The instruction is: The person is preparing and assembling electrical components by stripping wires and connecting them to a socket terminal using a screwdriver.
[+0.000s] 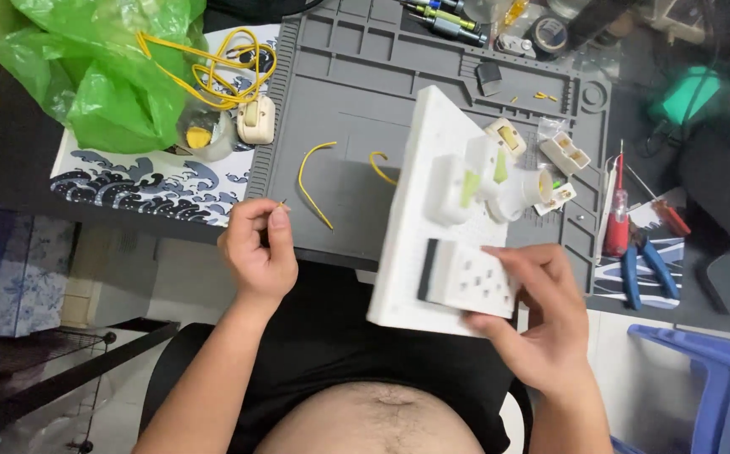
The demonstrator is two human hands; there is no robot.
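Grey silicone work mat [365, 59] as landmark, ribbed with moulded compartments. Left of mat: crumpled glossy green plastic bag [104, 67], tangle of thin yellow wire [213, 63], cream rounded plug [256, 119] on a wave-print sheet [146, 181].

Left hand [257, 252] at mat's near left edge, fingers curled, thumb and forefinger pinched on a short thin wire end [282, 203]; rest of that piece hard to make out.

On mat, just beyond that hand: two loose curved yellow wire pieces [314, 181], smooth insulation.

Right hand [533, 315] at mat's near right edge, gripping lower corner of a flat white rectangular board [419, 193], tilted up over mat; thumb on top of a white socket block [470, 282] with small holes and a black side. Board also carries boxy white plastic fittings [482, 181], some with green tabs.

Right of mat: red screwdriver [618, 223], blue-handled pliers [644, 269].
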